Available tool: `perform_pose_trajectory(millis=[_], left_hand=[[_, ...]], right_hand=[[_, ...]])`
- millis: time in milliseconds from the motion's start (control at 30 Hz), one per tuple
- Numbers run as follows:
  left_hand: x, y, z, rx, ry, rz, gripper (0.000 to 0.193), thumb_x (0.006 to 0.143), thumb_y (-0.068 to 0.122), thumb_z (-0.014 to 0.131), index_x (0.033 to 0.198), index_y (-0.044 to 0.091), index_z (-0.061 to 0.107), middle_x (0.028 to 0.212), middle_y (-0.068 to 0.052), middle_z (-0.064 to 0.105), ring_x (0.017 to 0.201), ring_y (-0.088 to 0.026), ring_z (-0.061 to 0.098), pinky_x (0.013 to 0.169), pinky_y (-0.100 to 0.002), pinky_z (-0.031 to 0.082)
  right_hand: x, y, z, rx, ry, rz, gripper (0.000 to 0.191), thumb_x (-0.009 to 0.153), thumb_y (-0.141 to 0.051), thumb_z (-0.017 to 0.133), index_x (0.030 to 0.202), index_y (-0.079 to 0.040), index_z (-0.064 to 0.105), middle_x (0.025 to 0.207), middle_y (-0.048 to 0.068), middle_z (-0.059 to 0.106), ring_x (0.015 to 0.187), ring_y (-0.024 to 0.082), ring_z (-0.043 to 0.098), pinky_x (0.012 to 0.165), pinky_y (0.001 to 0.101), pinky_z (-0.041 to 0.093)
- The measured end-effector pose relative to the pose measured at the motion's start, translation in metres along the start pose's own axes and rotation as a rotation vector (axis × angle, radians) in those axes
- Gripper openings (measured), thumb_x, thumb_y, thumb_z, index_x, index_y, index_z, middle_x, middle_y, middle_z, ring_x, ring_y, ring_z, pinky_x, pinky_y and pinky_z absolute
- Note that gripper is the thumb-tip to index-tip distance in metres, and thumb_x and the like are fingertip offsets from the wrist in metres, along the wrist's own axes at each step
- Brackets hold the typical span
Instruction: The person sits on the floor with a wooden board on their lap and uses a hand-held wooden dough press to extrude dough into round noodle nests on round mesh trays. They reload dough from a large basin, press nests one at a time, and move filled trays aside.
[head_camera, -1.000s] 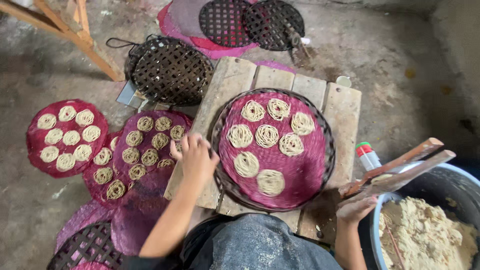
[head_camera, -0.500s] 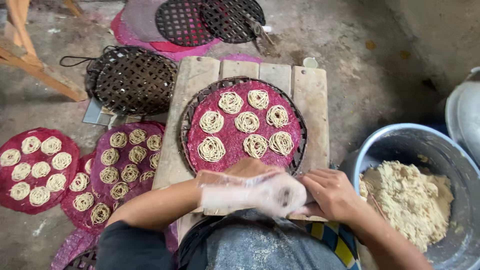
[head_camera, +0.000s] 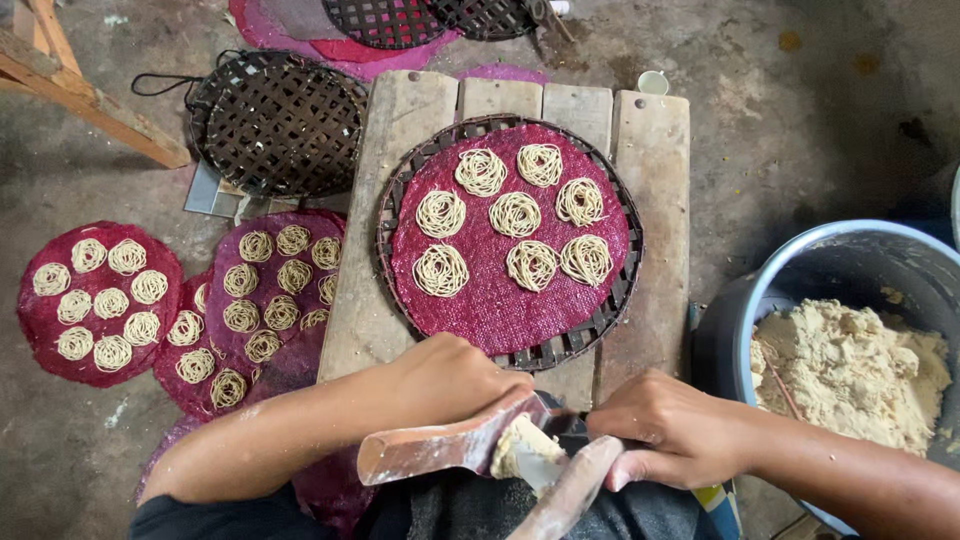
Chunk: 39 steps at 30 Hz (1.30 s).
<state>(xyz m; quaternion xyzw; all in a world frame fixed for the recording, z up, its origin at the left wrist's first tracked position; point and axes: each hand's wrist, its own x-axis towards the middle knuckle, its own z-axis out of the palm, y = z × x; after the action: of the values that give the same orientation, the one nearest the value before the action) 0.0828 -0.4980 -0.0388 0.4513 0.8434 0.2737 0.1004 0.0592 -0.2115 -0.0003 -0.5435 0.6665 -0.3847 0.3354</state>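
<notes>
We see our left hand (head_camera: 445, 380) closed over the near end of a wooden-handled press (head_camera: 470, 448), fingers wrapped down around it at the near edge of the bench (head_camera: 650, 180). Our right hand (head_camera: 665, 428) grips the press's other handle, fingers curled tight, just right of the left hand. Between the two handles a lump of pale dough (head_camera: 520, 445) shows in the press, touching both handles.

Beyond our hands, on the plank bench, sits a round woven tray (head_camera: 600, 320) lined with a magenta mat (head_camera: 500, 300), carrying seven coiled noodle nests (head_camera: 516, 213) in its far half; the near half of the mat is bare.

To the right, near us, stands a large grey basin (head_camera: 850, 250) holding crumbly pale dough (head_camera: 850, 370). On the floor to the left lie more magenta mats (head_camera: 95, 300) covered with noodle nests, overlapping each other. Further back, an empty dark woven tray (head_camera: 275, 120) lies left of the bench.
</notes>
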Motion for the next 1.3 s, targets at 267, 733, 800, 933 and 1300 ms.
perform_pose_trajectory(millis=[267,733,800,933,1300], left_hand=[[-0.050,-0.077,0.014,-0.508,-0.036,-0.414,0.056,0.069,0.027,0.084,0.121,0.018,0.064,0.106,-0.002,0.074,0.091,-0.015,0.070,0.080,-0.030,0.058],[0.005,-0.060,0.139,-1.494,-0.033,-0.368,0.031,0.095,0.008,0.066,0.122,-0.007,0.069,0.107,-0.014,0.070,0.098,-0.024,0.064,0.088,-0.036,0.053],[0.022,-0.062,0.144,-1.276,0.061,-0.359,0.032,0.090,0.012,0.063,0.118,-0.002,0.072,0.105,-0.007,0.073,0.096,-0.015,0.065,0.084,-0.029,0.053],[0.054,-0.065,0.153,-0.996,0.154,-0.565,0.023,0.092,0.013,0.065,0.109,0.000,0.075,0.090,-0.005,0.074,0.081,-0.015,0.066,0.072,-0.031,0.054],[0.272,-0.030,0.221,-0.614,0.122,-0.190,0.014,0.093,0.011,0.069,0.105,0.004,0.071,0.097,-0.008,0.072,0.088,-0.024,0.070,0.076,-0.038,0.056]], right_hand=[[-0.026,0.017,0.002,-0.267,0.213,-0.125,0.043,0.100,-0.048,0.061,0.087,-0.007,0.063,0.072,0.007,0.060,0.067,0.026,0.064,0.059,0.0379,0.046],[-0.056,0.023,-0.050,-1.432,0.656,-0.219,0.029,0.087,-0.027,0.076,0.113,-0.015,0.067,0.107,0.006,0.066,0.100,0.023,0.065,0.089,0.0437,0.055],[-0.080,0.024,-0.045,-1.358,0.797,-0.037,0.033,0.087,-0.022,0.077,0.116,-0.011,0.067,0.113,0.011,0.065,0.106,0.029,0.063,0.089,0.0457,0.053],[-0.186,0.058,-0.028,-1.091,0.932,0.686,0.038,0.089,-0.019,0.077,0.125,-0.008,0.070,0.114,0.010,0.066,0.104,0.031,0.065,0.086,0.0462,0.052],[-0.366,0.174,0.086,-0.718,0.565,1.482,0.023,0.088,-0.021,0.060,0.106,-0.007,0.065,0.096,0.017,0.072,0.090,0.037,0.072,0.077,0.0494,0.057]])
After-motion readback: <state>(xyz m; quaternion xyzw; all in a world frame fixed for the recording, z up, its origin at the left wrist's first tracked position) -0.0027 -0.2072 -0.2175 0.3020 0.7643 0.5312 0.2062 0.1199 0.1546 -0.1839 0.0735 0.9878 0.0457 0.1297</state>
